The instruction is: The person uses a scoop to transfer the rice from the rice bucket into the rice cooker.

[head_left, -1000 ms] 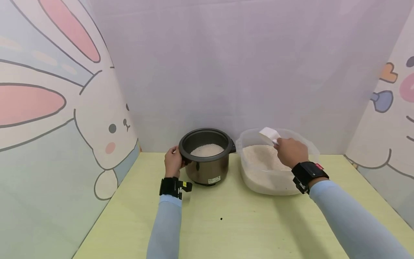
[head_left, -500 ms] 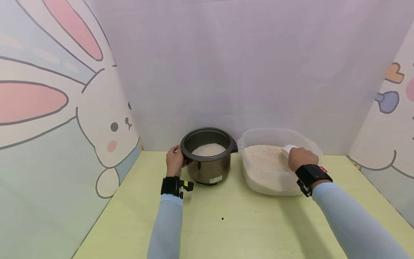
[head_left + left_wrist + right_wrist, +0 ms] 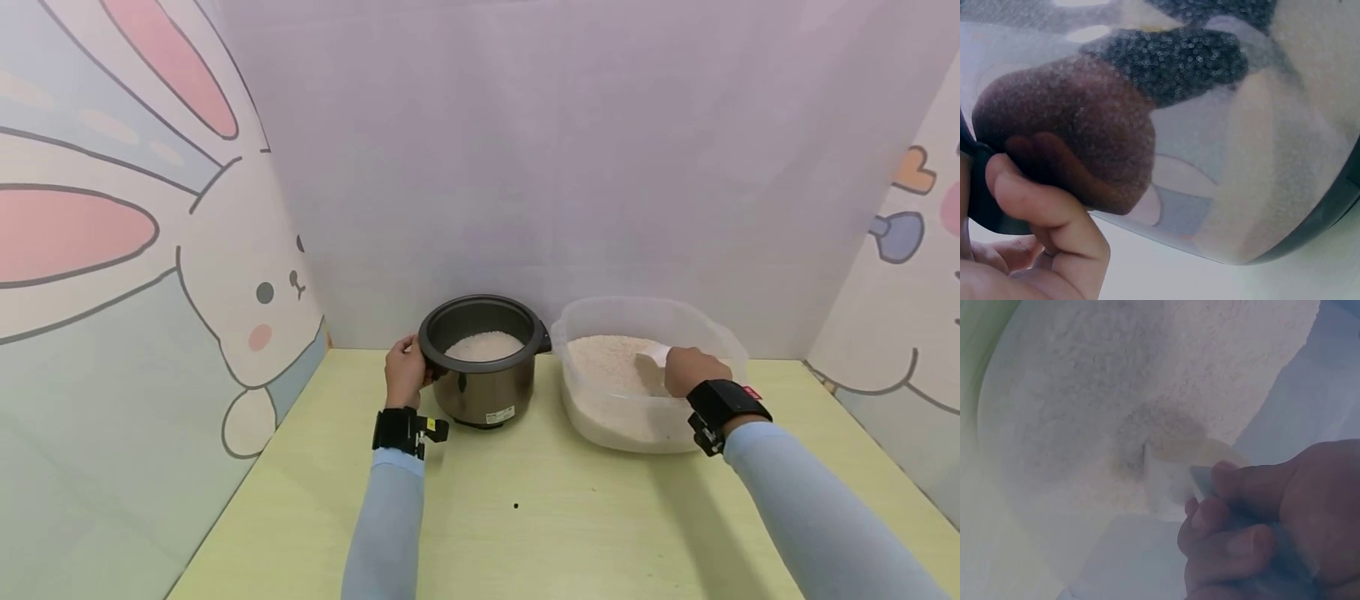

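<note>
A dark rice-cooker pot [image 3: 482, 360] with white rice in it stands on the yellow-green table. My left hand [image 3: 405, 372] grips its left handle; in the left wrist view curled fingers [image 3: 1041, 212] wrap the dark handle beside the shiny pot wall [image 3: 1222, 156]. To the right sits a clear plastic tub [image 3: 645, 425] of raw rice [image 3: 607, 357]. My right hand [image 3: 692, 371] holds a white scoop [image 3: 654, 357] whose mouth is pushed into the rice [image 3: 1135, 412]; the right wrist view shows the scoop [image 3: 1175, 481] pinched by fingers [image 3: 1222, 531] of my right hand.
Cartoon rabbit panels [image 3: 135, 275] wall in the left and right sides, with a plain lilac wall behind. The table [image 3: 540, 517] stretches toward me in front of pot and tub, bearing one small dark speck [image 3: 516, 506].
My right hand has lowered the scoop from above the tub's back rim down into the rice at the tub's right side. The left hand stays on the pot handle.
</note>
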